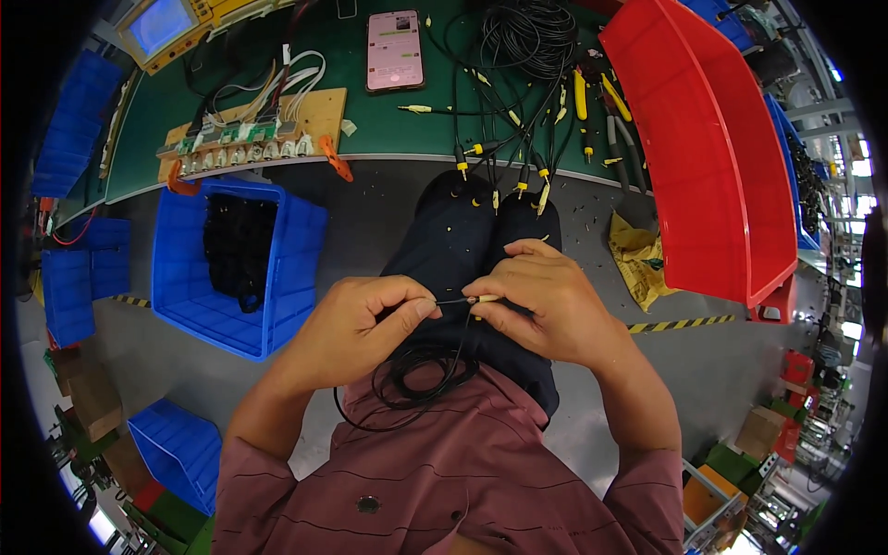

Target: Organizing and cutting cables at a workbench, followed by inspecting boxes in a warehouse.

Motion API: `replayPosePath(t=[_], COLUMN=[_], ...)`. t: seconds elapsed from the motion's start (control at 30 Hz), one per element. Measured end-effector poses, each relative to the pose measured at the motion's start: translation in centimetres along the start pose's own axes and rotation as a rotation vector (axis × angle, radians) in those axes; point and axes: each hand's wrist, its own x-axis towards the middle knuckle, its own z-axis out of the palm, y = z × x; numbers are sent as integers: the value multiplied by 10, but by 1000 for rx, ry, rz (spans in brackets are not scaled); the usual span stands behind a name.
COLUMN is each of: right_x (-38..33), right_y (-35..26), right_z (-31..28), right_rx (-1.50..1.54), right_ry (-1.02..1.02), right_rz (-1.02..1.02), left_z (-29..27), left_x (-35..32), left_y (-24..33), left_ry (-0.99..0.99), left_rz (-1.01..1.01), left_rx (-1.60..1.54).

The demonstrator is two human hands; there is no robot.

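Over my lap, my left hand (381, 319) pinches a thin dark wire between thumb and forefinger. The wire runs across to my right hand (536, 301), whose thumb and forefinger grip a small cream-coloured cable plug (485, 299). A bit of copper colour shows at the plug's inner end. From there a black cable hangs down to a loose coil (421, 377) resting against my shirt and lap. Beyond my hands, several black cables with yellow-and-black and cream plugs (462, 165) hang over the edge of the green table (379, 129).
On the table lie a phone (395, 51), a wooden test board (319, 116), a black cable bundle (529, 39) and yellow-handled pliers (581, 97). A red bin (689, 139) stands right; a blue crate (301, 240) with black material stands left. A yellow bag (638, 254) lies on the floor.
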Motion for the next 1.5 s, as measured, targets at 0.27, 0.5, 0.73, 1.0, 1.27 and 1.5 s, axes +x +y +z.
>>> replayPosePath(t=[0.27,0.5,0.73,1.0,1.27,1.5], right_x=[2,1,2,5,8,8], right_y=[2,3,-1,1,-3,-2], right_z=[-5,-9,-11,-15,-18,-13], right_rx=[-59,27,97,-7,6,-106], right_ry=[-9,-58,-86,-84,-116,-17], right_rz=[-73,-4,92,17,37,-92], left_z=[5,6,7,9,10,11], left_x=[3,3,3,3,2,2], left_y=[4,6,13,15,13,9], left_ry=[35,59,130,135,150,144], left_rz=[68,76,110,89,117,86], left_rx=[44,74,157,141,141,122])
